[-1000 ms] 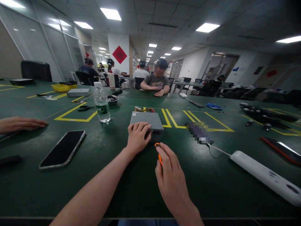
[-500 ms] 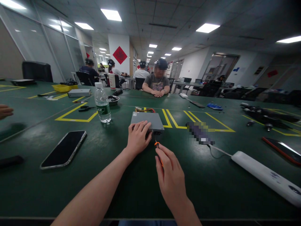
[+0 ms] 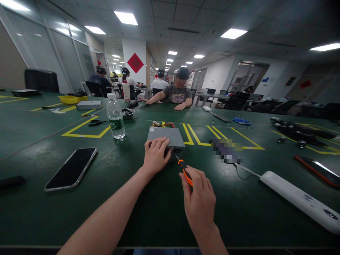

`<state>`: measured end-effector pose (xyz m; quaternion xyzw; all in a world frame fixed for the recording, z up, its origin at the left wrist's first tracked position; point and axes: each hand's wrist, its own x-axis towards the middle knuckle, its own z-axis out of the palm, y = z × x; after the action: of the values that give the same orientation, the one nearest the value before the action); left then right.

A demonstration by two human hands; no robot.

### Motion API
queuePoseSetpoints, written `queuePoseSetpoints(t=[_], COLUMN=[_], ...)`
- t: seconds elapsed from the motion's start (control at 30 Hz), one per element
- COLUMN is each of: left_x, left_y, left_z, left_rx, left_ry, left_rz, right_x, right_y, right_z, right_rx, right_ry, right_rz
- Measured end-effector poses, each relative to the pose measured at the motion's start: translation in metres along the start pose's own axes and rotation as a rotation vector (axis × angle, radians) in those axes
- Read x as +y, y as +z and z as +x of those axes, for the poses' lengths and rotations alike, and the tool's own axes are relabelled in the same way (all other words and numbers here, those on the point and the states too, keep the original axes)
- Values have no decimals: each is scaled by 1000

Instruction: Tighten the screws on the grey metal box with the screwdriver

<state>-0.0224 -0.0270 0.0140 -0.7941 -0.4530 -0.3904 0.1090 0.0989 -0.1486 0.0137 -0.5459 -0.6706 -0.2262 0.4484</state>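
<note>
A grey metal power supply unit point(image 3: 170, 136) lies flat on the green table, with coloured wires point(image 3: 163, 124) at its far side. My left hand point(image 3: 157, 153) grips its near left corner, fingers over the top and thumb at the front face. In my right hand point(image 3: 199, 193) is an orange and black screwdriver point(image 3: 186, 171), pinched by the handle. Its thin shaft points up and left to the unit's front face, close to the left thumb. Whether the tip touches the unit I cannot tell.
A water bottle point(image 3: 115, 118) and a phone point(image 3: 72, 169) are on the left. To the right lie a blurred dark device point(image 3: 225, 151), a white power strip point(image 3: 300, 200) and an orange-edged phone point(image 3: 318, 170). A person point(image 3: 177, 90) sits across the table, near a metal bowl point(image 3: 128, 113).
My right hand has shifted slightly right and toward me, showing more of the screwdriver. My left hand stays on the unit. Another person's hand at the left edge has left the view.
</note>
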Motion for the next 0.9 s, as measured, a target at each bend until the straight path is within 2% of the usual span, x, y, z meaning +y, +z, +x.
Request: queuePoseSetpoints(t=[0.13,0.3,0.5,0.67,0.9], left_x=[0,0,0,1,0], left_y=[-1,0,0,0,0], left_z=[0,0,0,0,0], left_rx=[3,4,2,5,1], left_ry=[4,-1,5,4,-2], left_rz=[4,4,5,6,8], right_x=[-1,-3,-1,-3,-5], right_y=[-1,0,-3,0,-5], right_z=[0,0,1,-1,-1], right_rx=[-53,-1,-37,-29,-120], right_ry=[18,-51,22,-46,31], right_rz=[-17,-12,-31,6,59])
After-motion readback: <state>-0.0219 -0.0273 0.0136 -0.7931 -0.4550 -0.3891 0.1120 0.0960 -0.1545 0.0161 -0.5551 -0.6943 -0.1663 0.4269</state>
